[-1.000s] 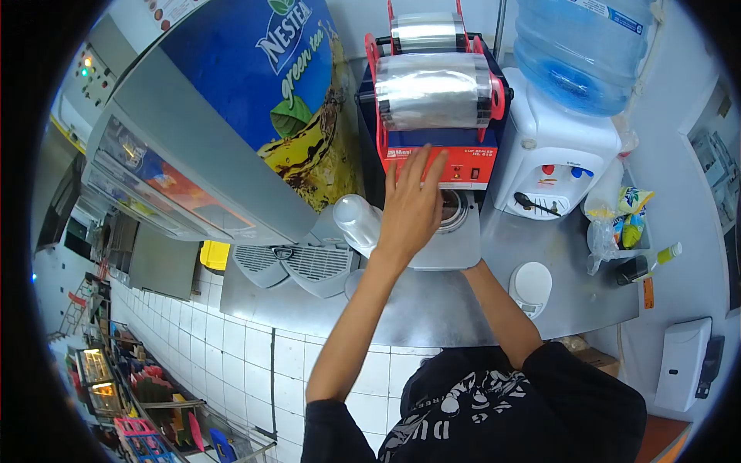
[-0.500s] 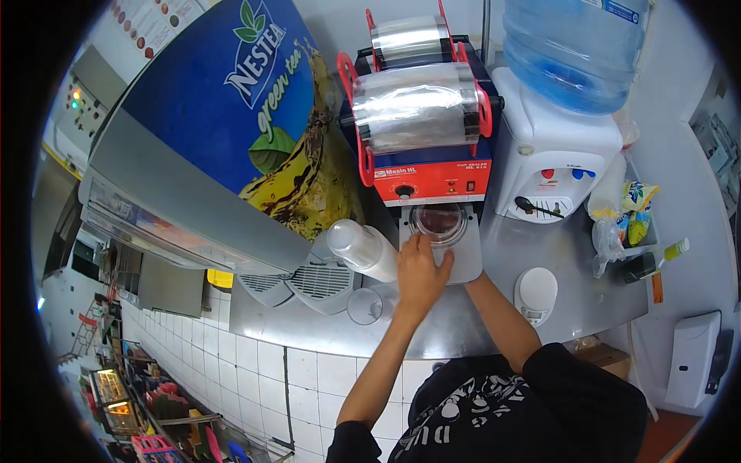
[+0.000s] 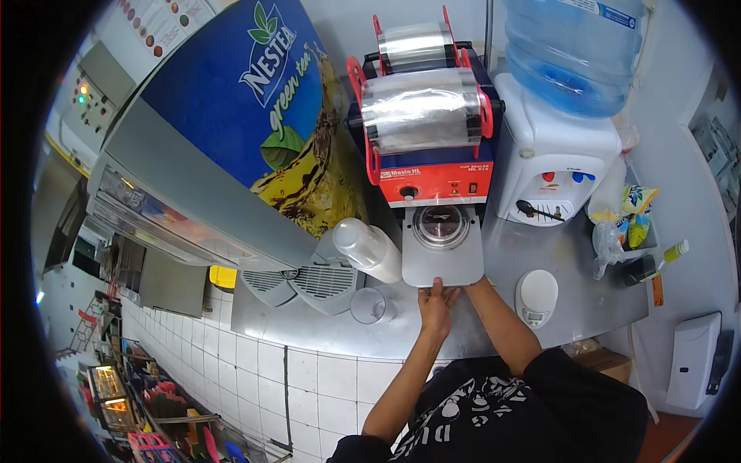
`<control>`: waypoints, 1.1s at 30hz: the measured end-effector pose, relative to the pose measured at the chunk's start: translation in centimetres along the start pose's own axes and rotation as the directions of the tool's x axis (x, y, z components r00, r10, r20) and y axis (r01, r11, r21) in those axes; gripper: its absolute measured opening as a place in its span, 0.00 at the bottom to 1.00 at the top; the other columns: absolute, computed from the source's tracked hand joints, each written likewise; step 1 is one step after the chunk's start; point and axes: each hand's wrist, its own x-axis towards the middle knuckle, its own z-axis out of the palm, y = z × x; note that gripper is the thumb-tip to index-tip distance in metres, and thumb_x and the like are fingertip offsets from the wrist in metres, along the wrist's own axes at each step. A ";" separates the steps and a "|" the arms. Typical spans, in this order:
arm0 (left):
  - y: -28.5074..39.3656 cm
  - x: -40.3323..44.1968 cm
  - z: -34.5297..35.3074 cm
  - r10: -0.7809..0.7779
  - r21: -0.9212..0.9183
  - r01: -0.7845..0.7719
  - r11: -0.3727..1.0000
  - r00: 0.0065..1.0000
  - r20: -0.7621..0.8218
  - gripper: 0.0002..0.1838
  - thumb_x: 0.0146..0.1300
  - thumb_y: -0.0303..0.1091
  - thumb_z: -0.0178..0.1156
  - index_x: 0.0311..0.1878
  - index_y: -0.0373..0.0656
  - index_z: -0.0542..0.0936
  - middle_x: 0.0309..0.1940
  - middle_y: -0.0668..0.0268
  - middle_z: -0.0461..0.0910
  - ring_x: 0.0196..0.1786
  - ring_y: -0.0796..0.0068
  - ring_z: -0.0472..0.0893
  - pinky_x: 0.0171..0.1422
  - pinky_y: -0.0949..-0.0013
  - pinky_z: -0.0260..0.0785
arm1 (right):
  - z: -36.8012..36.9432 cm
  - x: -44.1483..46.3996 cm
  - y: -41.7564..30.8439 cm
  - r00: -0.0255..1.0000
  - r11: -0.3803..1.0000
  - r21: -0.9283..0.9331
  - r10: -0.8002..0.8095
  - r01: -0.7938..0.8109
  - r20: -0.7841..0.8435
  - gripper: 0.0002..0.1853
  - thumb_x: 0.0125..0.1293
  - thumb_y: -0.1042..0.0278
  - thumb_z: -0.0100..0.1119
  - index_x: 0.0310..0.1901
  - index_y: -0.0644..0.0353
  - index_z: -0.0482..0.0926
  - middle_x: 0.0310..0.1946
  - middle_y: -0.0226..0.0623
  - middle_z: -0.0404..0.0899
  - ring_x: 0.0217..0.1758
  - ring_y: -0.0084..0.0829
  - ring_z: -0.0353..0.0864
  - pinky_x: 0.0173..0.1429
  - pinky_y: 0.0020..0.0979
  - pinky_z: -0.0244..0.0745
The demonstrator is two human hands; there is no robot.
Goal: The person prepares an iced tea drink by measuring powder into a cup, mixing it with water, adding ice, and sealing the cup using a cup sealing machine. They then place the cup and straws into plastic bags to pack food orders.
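Observation:
The cup sealer [image 3: 436, 181] stands at the middle back of the steel counter, its silver tray [image 3: 441, 266] pulled out. A dark-filled cup [image 3: 443, 224] sits in the tray's round holder. At the tray's front edge, my left hand [image 3: 435, 307] grips with the thumb on top and the fingers curled below. My right hand [image 3: 472, 288] reaches under the tray's front right corner; its fingers are mostly hidden. Left of the tray leans a stack of clear cups [image 3: 369, 248], and a single clear cup [image 3: 370, 306] stands nearer the counter's front edge.
A Nestea dispenser [image 3: 224, 100] with drip trays [image 3: 328, 285] is on the left. To the right are a white scale [image 3: 537, 297], a water dispenser [image 3: 552, 162], a bin of packets [image 3: 639, 220] and a green-capped bottle [image 3: 652, 266]. The steel counter's [image 3: 502, 339] front edge borders my body.
My left hand came down from the sealer's front panel, past the cup, to the tray's front edge. The tray's cup holder now shows uncovered. My right hand stays by the tray's underside.

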 end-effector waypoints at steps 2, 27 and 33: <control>-0.6 -1.2 0.1 -0.001 0.011 0.002 1.000 0.998 -0.061 0.12 0.72 0.34 0.50 0.54 0.43 0.64 0.48 0.62 0.73 0.49 0.66 0.78 0.57 0.57 0.76 | -0.1 -0.5 0.0 1.000 1.000 -0.003 0.003 -0.003 -0.005 0.23 0.74 0.57 0.44 0.65 0.59 0.65 0.61 0.40 0.71 0.62 0.35 0.72 0.66 0.36 0.70; 8.1 3.6 8.6 0.544 0.831 -0.557 -0.013 0.693 0.473 0.49 0.42 0.38 0.75 0.65 0.34 0.59 0.59 0.39 0.62 0.62 0.38 0.62 0.67 0.48 0.55 | -1.4 2.0 -0.4 0.964 0.919 0.306 0.267 -0.249 -0.017 0.27 0.74 0.51 0.41 0.66 0.59 0.64 0.63 0.41 0.69 0.63 0.37 0.72 0.68 0.38 0.68; 7.8 2.5 8.2 0.597 0.784 -0.601 -0.152 0.577 0.558 0.48 0.40 0.33 0.72 0.67 0.37 0.59 0.59 0.40 0.61 0.59 0.40 0.64 0.65 0.49 0.57 | 0.2 2.0 -2.2 0.952 0.892 0.345 0.305 -0.292 0.017 0.26 0.74 0.51 0.39 0.66 0.60 0.64 0.62 0.42 0.70 0.63 0.38 0.72 0.67 0.38 0.70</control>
